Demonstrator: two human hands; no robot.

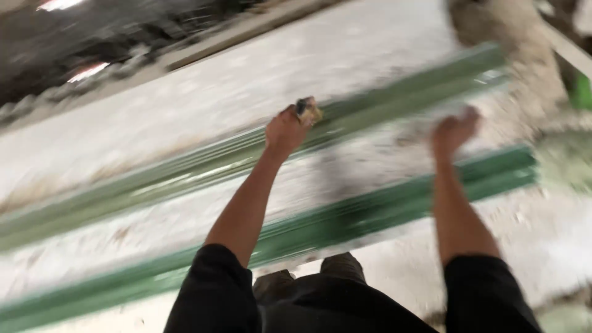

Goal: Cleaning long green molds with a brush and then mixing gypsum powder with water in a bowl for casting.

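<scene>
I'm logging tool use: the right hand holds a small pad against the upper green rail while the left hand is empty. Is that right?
Not quite: the hands are swapped. In the head view the left hand holds the small pad at the upper green rail, and the right hand looks empty.

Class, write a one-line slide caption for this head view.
Left hand grips a small block over a green rail; right hand hovers beside, blurred.

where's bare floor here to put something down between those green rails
Bare pale floor lies beyond the far green rail, and a narrower strip runs between it and the near green rail. The left hand, gripping a small object, and the right hand crowd the far rail's middle.
</scene>
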